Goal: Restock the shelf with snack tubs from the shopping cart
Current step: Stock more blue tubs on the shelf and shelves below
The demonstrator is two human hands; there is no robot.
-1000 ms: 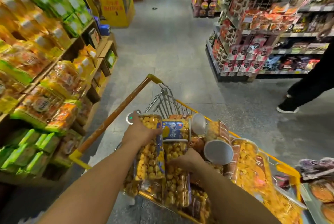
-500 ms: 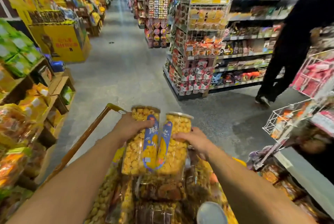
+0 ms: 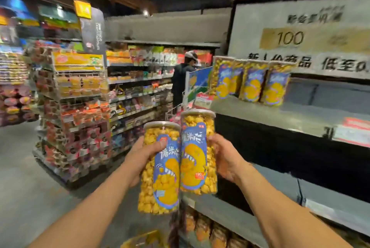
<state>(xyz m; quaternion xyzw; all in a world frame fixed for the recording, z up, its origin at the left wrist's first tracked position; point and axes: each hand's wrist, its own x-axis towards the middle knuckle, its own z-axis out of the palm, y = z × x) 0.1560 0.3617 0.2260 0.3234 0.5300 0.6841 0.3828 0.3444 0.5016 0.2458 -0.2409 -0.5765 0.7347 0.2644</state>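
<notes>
The left hand (image 3: 140,159) curls its fingers round the left tub (image 3: 160,179), the right hand (image 3: 224,157) round the right tub (image 3: 198,155). They'd best go upright on the shelf (image 3: 270,121), beside the row (image 3: 252,81).

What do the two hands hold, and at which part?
The left hand grips the left snack tub round its side wall, above the middle; the right hand grips the right snack tub round its side, near mid-height.

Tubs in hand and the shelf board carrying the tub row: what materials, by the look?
The left tub, in the left hand, and the right tub, in the right hand: probably clear glossy plastic, since popcorn shows through the walls. Blue labels look like printed film. The shelf board: matt grey, likely painted metal; blur leaves it open.
</notes>
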